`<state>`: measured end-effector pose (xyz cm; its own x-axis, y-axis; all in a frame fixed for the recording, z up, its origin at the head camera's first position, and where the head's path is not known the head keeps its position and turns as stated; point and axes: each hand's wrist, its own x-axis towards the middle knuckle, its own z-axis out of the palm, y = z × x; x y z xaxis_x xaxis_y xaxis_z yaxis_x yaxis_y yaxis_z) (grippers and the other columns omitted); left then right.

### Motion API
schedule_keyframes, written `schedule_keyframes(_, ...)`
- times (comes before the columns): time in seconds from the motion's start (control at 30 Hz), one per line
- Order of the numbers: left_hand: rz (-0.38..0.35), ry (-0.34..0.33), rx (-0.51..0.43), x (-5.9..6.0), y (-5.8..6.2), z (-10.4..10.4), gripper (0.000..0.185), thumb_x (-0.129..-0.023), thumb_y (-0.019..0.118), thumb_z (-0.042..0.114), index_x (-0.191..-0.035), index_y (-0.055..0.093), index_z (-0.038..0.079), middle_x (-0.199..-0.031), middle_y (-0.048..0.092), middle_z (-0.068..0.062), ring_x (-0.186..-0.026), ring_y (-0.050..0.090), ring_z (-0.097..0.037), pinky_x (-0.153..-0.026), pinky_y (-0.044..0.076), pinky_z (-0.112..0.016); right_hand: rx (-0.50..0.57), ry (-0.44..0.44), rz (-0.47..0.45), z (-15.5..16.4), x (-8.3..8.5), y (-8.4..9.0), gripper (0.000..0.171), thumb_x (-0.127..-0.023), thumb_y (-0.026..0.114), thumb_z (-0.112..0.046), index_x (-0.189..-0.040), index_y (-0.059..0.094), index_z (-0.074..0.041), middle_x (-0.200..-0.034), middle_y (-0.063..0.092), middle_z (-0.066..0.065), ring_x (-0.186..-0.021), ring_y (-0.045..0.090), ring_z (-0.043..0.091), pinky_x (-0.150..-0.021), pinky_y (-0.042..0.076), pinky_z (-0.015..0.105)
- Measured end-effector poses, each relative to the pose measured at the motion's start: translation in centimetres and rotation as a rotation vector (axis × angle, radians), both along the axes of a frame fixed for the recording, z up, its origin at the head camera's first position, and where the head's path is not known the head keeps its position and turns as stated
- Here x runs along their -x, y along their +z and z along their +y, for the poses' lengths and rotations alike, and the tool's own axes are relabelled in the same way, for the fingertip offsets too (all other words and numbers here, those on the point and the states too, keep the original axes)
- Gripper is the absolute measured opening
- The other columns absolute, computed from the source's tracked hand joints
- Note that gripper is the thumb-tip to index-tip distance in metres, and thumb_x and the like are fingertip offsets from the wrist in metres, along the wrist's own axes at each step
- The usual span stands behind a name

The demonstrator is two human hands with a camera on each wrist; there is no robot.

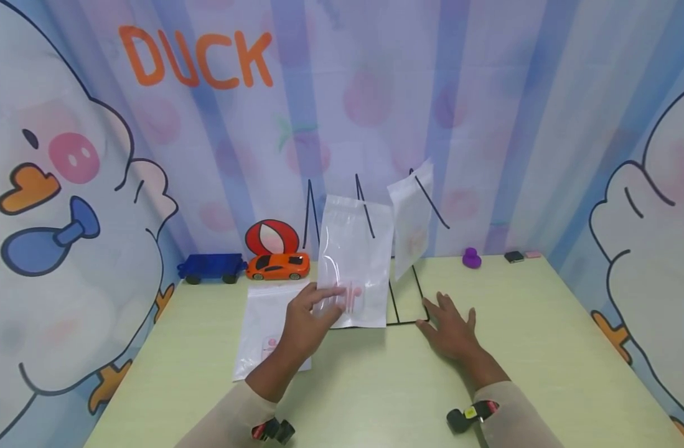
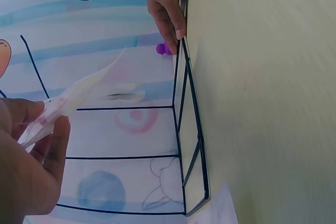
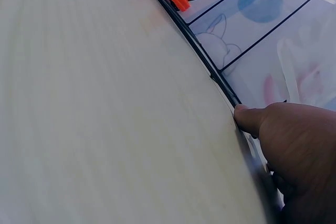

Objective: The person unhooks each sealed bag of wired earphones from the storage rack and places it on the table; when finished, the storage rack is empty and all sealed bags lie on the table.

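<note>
Head view: you are lifting a clear zip pouch (image 1: 355,261) by its lower edge with your left hand (image 1: 308,320), fingers and thumb pinching it, while your right hand (image 1: 450,333) is lying flat and open on the bench (image 1: 543,348), fingertips touching the near right corner of the black wire rack (image 1: 400,292). The pouch is hanging near the rack's middle prong, just above the bench. Three pouches are showing: the one in your grip, a second pouch (image 1: 411,221) already hooked on the right-hand prong, and a spare pouch (image 1: 266,330) lying flat to the left. At the far edge are sitting one orange toy car (image 1: 278,266), one blue toy truck (image 1: 210,267) and one purple duck (image 1: 472,258).

Left wrist view: your left hand (image 2: 31,156) is pinching the pouch (image 2: 79,95) thin-edge on; keeping that pinch low and the pouch taut should help its top meet the prong squarely.

Right wrist view: your right hand (image 3: 294,150) is pressing the rack's base wire (image 3: 210,66) with straight fingers, holding nothing; steady pressure there is likely keeping the frame from sliding.
</note>
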<state>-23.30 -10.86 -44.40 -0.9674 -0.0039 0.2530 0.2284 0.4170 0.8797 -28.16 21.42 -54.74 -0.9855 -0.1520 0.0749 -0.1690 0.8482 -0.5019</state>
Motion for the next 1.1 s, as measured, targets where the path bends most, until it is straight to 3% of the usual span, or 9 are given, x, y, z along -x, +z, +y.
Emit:
schedule_keyframes(0.27,0.014,-0.012,-0.006,-1.0,0.0,-0.4,0.033,-0.098,0.079,0.016,-0.13,0.083,0.024,-0.145,0.07,-0.007,-0.141,0.062,-0.033,-0.12,0.048,-0.066,0.031,0.004,0.032,-0.1,-0.1,-0.2,0.065,-0.11,0.058,-0.044,-0.164,0.048,-0.008,-0.175,0.03,0.031,-0.165,0.021,0.054,-0.122,-0.004,0.089)
schedule_keyframes(0.5,0.01,-0.027,-0.025,-2.2,0.2,-0.9,0.031,-0.099,0.079,0.013,-0.127,0.084,0.023,-0.145,0.069,-0.008,-0.139,0.062,-0.033,-0.121,0.049,-0.063,0.019,-0.005,-0.022,-0.2,-0.2,0.4,0.066,-0.112,0.056,-0.044,-0.167,0.044,-0.011,-0.179,0.024,0.027,-0.169,0.015,0.049,-0.125,-0.008,0.086)
schedule_keyframes(0.8,-0.049,-0.032,-0.023,-4.0,0.4,-1.0,0.034,-0.096,0.079,0.011,-0.125,0.085,0.027,-0.142,0.071,-0.006,-0.138,0.062,-0.032,-0.121,0.047,-0.065,-0.012,-0.004,-0.035,0.0,0.1,-0.2,0.066,-0.113,0.054,-0.044,-0.169,0.04,-0.012,-0.18,0.021,0.025,-0.17,0.012,0.048,-0.125,-0.01,0.085)
schedule_keyframes(1.1,-0.12,-0.043,-0.044,-5.3,0.2,-1.0,0.034,-0.094,0.081,0.013,-0.121,0.086,0.032,-0.152,0.068,-0.006,-0.15,0.056,-0.036,-0.127,0.035,-0.072,-0.021,0.0,-0.022,0.2,0.2,-0.5,0.067,-0.113,0.052,-0.047,-0.169,0.04,-0.013,-0.18,0.021,0.025,-0.17,0.013,0.047,-0.125,-0.009,0.085)
